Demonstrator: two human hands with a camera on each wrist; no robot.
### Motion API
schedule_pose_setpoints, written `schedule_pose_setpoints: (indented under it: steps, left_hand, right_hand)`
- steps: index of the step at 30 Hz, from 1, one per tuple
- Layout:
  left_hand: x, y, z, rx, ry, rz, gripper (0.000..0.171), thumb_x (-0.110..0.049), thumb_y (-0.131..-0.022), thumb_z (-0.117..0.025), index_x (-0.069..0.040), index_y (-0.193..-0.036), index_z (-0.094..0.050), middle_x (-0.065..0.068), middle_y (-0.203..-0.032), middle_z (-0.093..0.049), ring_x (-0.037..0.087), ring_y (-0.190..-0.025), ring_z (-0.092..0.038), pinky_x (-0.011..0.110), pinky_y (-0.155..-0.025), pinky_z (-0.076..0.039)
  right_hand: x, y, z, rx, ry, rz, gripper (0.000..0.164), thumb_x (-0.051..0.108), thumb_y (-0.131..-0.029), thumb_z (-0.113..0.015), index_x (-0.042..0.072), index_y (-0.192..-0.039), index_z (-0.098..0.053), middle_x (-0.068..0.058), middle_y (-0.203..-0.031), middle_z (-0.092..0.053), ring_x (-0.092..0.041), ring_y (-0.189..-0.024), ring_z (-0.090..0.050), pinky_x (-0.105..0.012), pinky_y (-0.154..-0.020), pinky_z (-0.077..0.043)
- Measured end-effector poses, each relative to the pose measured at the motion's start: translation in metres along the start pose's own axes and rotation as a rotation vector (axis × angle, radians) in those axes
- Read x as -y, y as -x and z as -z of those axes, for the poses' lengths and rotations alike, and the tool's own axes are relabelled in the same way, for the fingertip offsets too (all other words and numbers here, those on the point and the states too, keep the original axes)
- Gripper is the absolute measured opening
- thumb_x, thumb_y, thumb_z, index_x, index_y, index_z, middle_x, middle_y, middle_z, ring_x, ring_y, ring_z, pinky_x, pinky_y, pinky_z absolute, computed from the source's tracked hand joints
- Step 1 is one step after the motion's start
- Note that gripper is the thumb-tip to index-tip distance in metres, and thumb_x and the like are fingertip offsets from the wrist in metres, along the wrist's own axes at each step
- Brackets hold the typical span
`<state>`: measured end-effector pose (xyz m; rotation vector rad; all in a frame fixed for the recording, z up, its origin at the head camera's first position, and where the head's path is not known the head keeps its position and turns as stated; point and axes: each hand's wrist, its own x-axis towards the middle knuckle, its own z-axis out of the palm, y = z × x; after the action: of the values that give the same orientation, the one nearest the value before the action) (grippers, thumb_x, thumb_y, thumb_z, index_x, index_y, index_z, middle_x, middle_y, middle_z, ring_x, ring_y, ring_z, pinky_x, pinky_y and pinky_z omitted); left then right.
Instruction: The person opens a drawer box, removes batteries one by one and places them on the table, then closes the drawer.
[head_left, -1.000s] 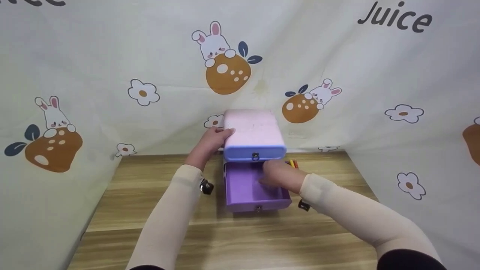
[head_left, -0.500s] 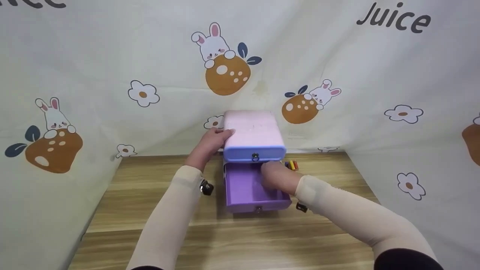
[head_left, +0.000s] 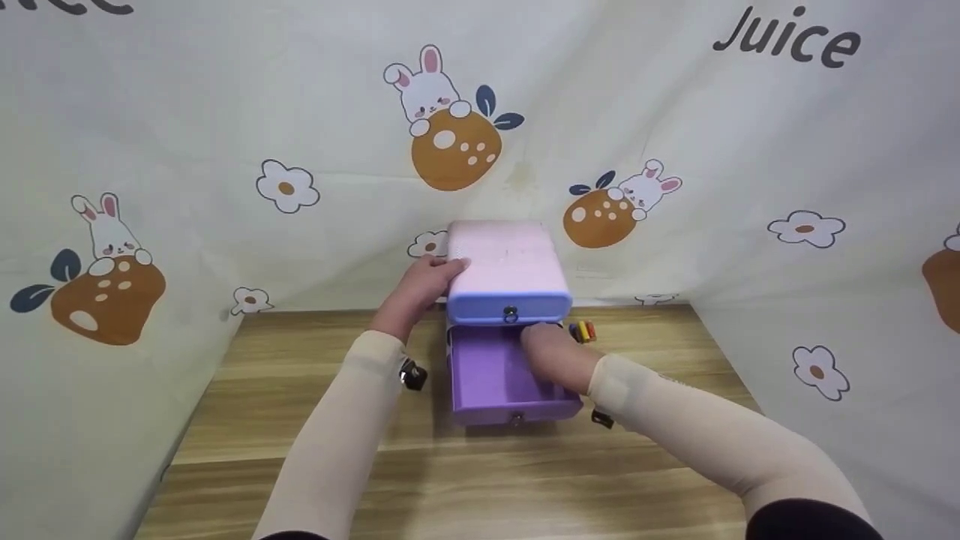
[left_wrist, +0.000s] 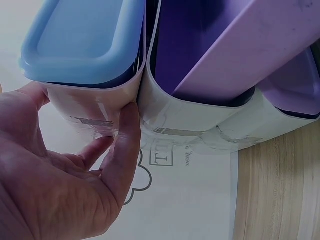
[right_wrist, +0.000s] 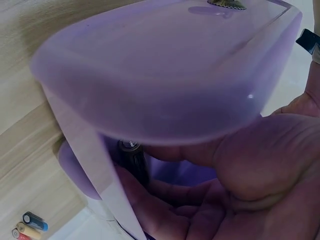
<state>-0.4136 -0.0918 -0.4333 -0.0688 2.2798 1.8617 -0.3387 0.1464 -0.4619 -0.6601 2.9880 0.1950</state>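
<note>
Holding a dark battery (right_wrist: 134,160) in the right grip (head_left: 555,352), inside the purple drawer (head_left: 480,414) at its right side; showing only in the right wrist view, metal end visible, apparently pinched between thumb and fingers, rest lost in shadow. From the head view, can't tell whether touching the drawer's floor. Holding the pink case (head_left: 506,259), above and behind the drawer's front, with the left grip (head_left: 427,281) clasped on its left side, thumb on top. Also seeing a blue front (head_left: 480,307) with a ring pull above the drawer, plus three loose batteries (head_left: 584,331), blue, yellow and red, side by side on the bench (head_left: 300,412), right of the drawer toward its back end. Likely stiff, small and dense for its size, that battery; smooth-skinned, so prone to slip or roll, but hard to damage. Best taken across the middle of the barrel, thumb opposite fingertips, clear of the ends. Expect light, fairly stiff, slick plastic in drawer and case, maybe some flex in the walls. Best to hold the case on top and side together, against sliding or tipping. Avoid leaning on the drawer's front: could tilt it.
</note>
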Motion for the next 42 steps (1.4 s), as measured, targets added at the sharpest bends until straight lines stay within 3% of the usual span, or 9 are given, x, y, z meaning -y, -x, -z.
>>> schedule_pose_setpoints:
  steps: [9,14,20,26,33,42]
  left_hand:
    - [0.0002,0.0013,0.0002,0.008,0.018,-0.019,0.073,-0.05,-0.105,-0.071,0.0,-0.154,-0.049,0.019,-0.136,-0.065,0.029,-0.118,-0.068,0.047,-0.101,-0.059]
    - [0.0018,0.0012,0.0004,0.007,0.013,-0.021,0.072,-0.051,-0.105,-0.071,0.0,-0.152,-0.05,0.019,-0.133,-0.065,0.029,-0.117,-0.067,0.047,-0.1,-0.059]
    - [0.0021,0.0007,0.0002,0.009,0.019,-0.016,0.072,-0.05,-0.105,-0.07,-0.001,-0.153,-0.049,0.019,-0.135,-0.065,0.03,-0.118,-0.067,0.048,-0.101,-0.059]
    - [0.0019,0.001,0.0,0.011,0.028,-0.019,0.074,-0.051,-0.105,-0.071,-0.001,-0.155,-0.048,0.019,-0.137,-0.064,0.031,-0.118,-0.068,0.049,-0.102,-0.058]
    - [0.0024,0.0004,0.0003,0.007,0.023,-0.019,0.077,-0.052,-0.104,-0.072,0.0,-0.156,-0.047,0.019,-0.139,-0.063,0.031,-0.118,-0.069,0.047,-0.1,-0.06]
    - [0.0018,-0.0018,0.0008,0.001,-0.017,-0.01,0.084,-0.055,-0.103,-0.071,0.001,-0.16,-0.046,0.018,-0.142,-0.063,0.03,-0.123,-0.066,0.048,-0.104,-0.057]
  right_hand:
    - [-0.0017,0.0026,-0.0051,-0.035,-0.033,0.0,0.014,-0.014,-0.084,-0.062,0.001,-0.084,-0.062,-0.023,-0.086,-0.069,-0.044,-0.085,-0.072,-0.057,-0.08,-0.063]
    - [-0.0013,0.0017,-0.0078,-0.005,-0.031,-0.021,0.016,-0.012,-0.082,-0.064,0.002,-0.089,-0.062,-0.022,-0.089,-0.071,-0.043,-0.087,-0.073,-0.057,-0.082,-0.064]
    - [-0.0029,0.0029,-0.01,-0.037,-0.096,0.006,0.021,-0.013,-0.08,-0.065,0.005,-0.09,-0.061,-0.02,-0.086,-0.069,-0.042,-0.084,-0.072,-0.057,-0.078,-0.064]
    - [-0.0016,0.0009,-0.0077,0.005,-0.07,-0.001,0.024,-0.011,-0.077,-0.07,0.008,-0.088,-0.061,-0.017,-0.086,-0.069,-0.04,-0.084,-0.071,-0.055,-0.078,-0.063]
    - [-0.0033,-0.0001,-0.0066,0.021,-0.089,0.019,0.022,-0.008,-0.08,-0.073,0.009,-0.086,-0.061,-0.017,-0.085,-0.069,-0.039,-0.084,-0.07,-0.055,-0.08,-0.063]
    - [-0.0081,0.0016,-0.0047,0.03,-0.151,0.074,0.025,-0.004,-0.084,-0.075,0.013,-0.079,-0.056,-0.009,-0.076,-0.061,-0.033,-0.073,-0.063,-0.053,-0.071,-0.061]
